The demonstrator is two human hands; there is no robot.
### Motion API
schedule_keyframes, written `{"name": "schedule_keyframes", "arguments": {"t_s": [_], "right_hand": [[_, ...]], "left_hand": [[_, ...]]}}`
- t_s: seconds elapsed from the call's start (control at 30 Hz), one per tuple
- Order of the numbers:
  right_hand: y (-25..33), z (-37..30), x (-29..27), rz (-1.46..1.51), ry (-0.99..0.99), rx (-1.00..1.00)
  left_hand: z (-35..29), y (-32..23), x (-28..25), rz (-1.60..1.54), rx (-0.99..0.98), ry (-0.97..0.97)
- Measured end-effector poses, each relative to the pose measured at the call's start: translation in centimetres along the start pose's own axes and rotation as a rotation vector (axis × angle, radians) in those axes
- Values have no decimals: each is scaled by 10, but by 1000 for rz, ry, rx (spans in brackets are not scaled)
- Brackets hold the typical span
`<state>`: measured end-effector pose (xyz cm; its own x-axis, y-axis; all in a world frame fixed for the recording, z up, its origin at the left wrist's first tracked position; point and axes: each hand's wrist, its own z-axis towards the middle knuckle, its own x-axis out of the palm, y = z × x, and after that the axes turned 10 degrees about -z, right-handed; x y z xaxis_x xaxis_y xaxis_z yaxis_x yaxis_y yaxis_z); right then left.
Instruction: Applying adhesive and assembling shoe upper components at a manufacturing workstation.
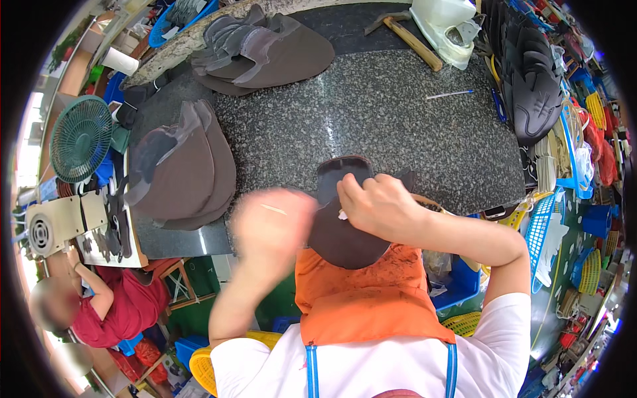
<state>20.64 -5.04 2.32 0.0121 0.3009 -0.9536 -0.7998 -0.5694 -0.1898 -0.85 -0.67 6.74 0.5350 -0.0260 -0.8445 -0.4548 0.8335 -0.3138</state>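
Note:
A dark brown shoe upper piece [348, 242] lies at the near edge of the stone-topped table, partly over my orange apron. A grey lining shows at its far end. My right hand [381, 207] is closed on it, fingers bent in a pinch; a small white bit shows by the fingers. Just left of the piece is my left hand [275, 222], raised and smeared by motion. A thin pale streak crosses it, and its fingers cannot be made out. Brown upper pieces with grey linings lie in one pile [192, 179] at the left and another [285, 53] at the back.
A hammer [413, 43], a white plastic container [448, 30] and a pen [450, 95] are at the table's back right. Black shoe uppers [534, 86] are stacked along the right edge. A green fan [81, 139] stands left; a person in red [126, 305] sits below it.

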Motion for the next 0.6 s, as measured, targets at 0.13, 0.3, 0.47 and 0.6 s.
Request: {"name": "schedule_keyframes", "arguments": {"t_s": [0.13,0.3,0.47,0.6], "right_hand": [[-4,18,-2,-174,-24,-195],[-58,46,12,372,-226,358],[-33,26,-6,258,-206,-26],[-15,3,1,246,-131,-9]], "left_hand": [[-43,-24,74,-133,-9,-24],[-24,-23,77,-132,3,53],[-13,-17,70,-237,-161,146],[-27,-9,84,-261,-108,44]]}}
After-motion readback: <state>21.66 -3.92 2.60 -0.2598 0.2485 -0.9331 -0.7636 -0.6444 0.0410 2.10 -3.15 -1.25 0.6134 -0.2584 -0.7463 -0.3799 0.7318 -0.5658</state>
